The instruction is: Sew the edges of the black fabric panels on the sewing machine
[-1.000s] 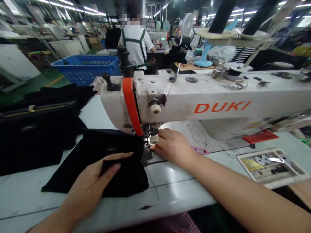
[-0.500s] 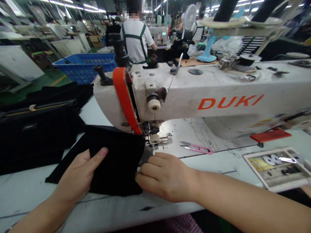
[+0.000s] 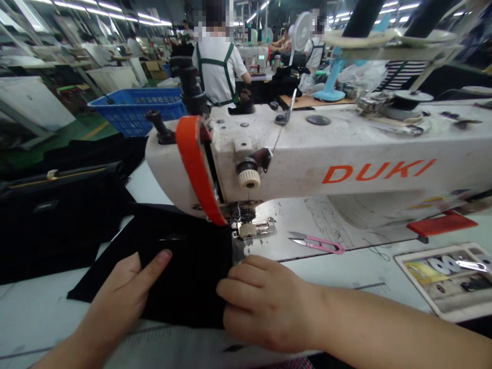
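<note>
A black cloth piece lies folded on the white sewing table, its right edge running up to the presser foot of a white DUKI sewing machine. My left hand grips the cloth's near left part, with the thumb on top and the fingers hidden beneath it. My right hand presses curled fingers on the cloth's right edge, just below the presser foot. The needle area is partly hidden by the machine's orange guard.
Pink-handled thread snips lie right of the presser foot. A tray of small parts sits at the table's right. A pile of black bags lies to the left. Behind stand a blue basket and a co-worker in a green apron.
The view has tilted slightly. Since the oldest frame, my right hand has moved from the presser foot back onto the cloth's edge, uncovering the snips. My left thumb now lies on top of the cloth.
</note>
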A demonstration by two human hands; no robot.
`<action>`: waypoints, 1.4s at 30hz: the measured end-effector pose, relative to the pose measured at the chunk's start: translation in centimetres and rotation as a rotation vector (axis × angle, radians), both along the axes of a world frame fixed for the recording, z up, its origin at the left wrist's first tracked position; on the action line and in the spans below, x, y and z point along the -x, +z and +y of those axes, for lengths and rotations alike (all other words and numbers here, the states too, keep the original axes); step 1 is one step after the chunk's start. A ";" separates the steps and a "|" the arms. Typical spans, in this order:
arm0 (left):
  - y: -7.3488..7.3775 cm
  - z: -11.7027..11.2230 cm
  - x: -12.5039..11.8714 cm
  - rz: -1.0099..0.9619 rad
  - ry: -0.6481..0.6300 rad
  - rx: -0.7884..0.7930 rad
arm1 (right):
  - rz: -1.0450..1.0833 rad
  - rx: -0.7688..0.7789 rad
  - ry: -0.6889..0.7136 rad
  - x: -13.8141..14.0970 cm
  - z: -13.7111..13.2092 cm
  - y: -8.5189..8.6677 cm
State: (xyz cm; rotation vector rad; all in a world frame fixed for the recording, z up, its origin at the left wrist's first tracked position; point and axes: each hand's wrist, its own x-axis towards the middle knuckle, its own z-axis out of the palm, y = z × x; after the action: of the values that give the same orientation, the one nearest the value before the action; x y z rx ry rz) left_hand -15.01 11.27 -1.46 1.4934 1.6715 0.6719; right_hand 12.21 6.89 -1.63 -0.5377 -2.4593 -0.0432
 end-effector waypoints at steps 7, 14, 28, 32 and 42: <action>-0.7 -0.2 0.8 0.013 -0.135 0.040 | 0.078 -0.015 -0.090 0.0 0.0 0.1; 1.2 -0.7 -0.6 0.143 -0.386 -0.167 | 0.005 0.012 0.004 -0.4 0.0 0.2; 0.5 -2.0 -2.6 0.527 -1.081 -0.666 | -0.013 0.070 0.021 -0.2 0.0 0.1; 0.3 -2.0 -2.7 0.523 -1.044 -0.654 | -0.014 0.076 0.007 -0.3 -0.1 0.1; 0.0 -2.5 -3.3 0.516 -1.061 -0.580 | -0.090 0.080 0.050 -0.5 -0.2 0.5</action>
State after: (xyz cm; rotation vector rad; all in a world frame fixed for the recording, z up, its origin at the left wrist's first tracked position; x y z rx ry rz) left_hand -11.66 8.81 -1.44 2.7953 0.7381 0.1548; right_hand 12.72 6.67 -1.12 -0.5193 -2.5700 0.0528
